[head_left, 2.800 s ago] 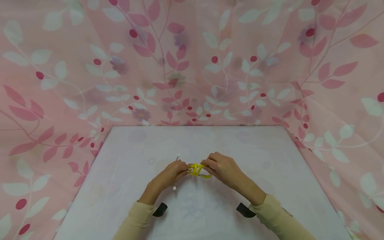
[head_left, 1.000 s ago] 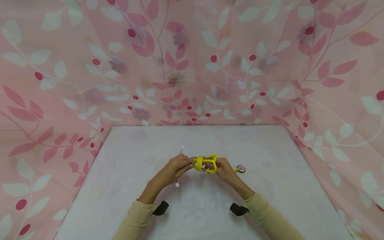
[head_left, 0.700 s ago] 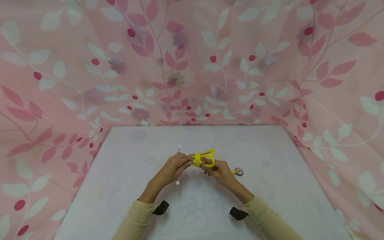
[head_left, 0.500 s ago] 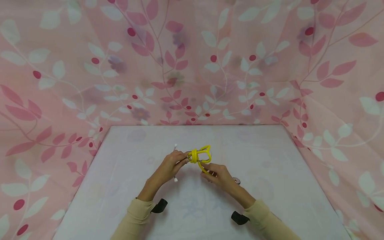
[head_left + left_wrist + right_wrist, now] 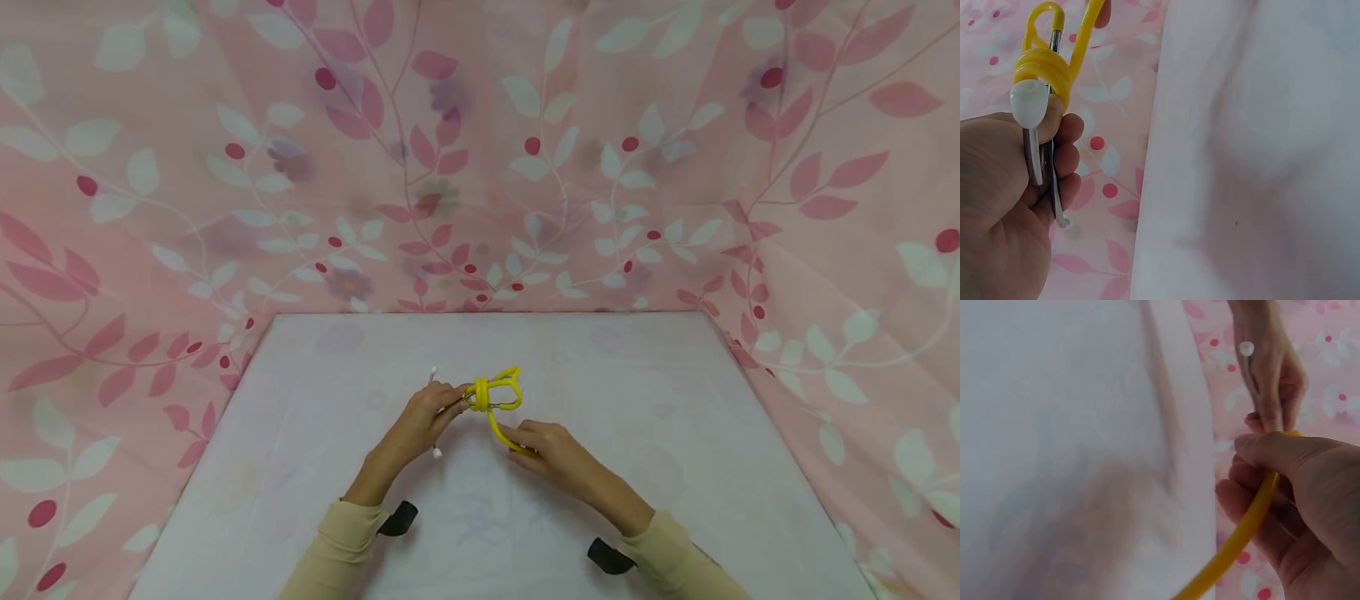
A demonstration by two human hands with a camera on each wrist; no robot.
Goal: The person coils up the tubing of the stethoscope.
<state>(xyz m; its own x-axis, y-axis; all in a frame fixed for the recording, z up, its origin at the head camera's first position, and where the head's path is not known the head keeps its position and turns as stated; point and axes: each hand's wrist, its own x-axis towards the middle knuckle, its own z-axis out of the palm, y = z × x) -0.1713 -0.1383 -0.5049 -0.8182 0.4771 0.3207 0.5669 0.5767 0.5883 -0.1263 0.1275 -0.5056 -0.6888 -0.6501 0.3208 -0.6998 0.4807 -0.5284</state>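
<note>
Centrally, the coiled yellow tube (image 5: 482, 393) lies at three o'clock from the nearer left hand's (image 5: 420, 421) fingertips, which grip the metal ear tubes (image 5: 1055, 181); the right hand (image 5: 555, 452) pinches the tube's tail (image 5: 1235, 544), toward five o'clock.

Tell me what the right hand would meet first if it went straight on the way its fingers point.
Past the yellow tubing it holds, the right hand would probably meet the left hand, or brush the coil close beside that line; depth between them is unclear.
</note>
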